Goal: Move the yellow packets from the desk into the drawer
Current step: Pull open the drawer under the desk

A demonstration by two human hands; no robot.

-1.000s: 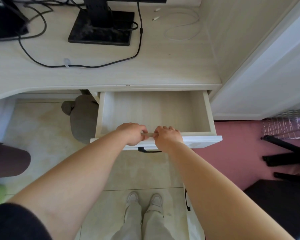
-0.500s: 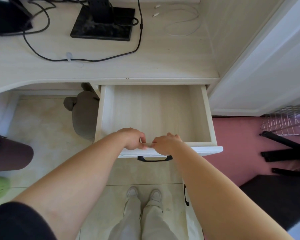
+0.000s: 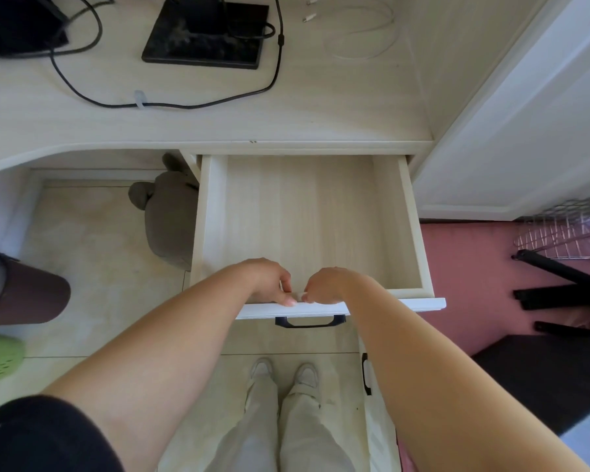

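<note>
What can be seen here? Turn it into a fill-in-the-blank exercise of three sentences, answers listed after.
1. Both the left hand and the right hand grip the front edge of the ____, which stands pulled out below the desk.
2. The black handle on the drawer front sits just ____ the two hands.
3. The inside of the drawer holds ____ yellow packets.

Missing words: drawer; below; no

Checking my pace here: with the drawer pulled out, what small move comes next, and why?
Probably let go of the drawer: it is wide open and bare inside, while the left hand and right hand both grip its front edge. No yellow packets are in view.
</note>
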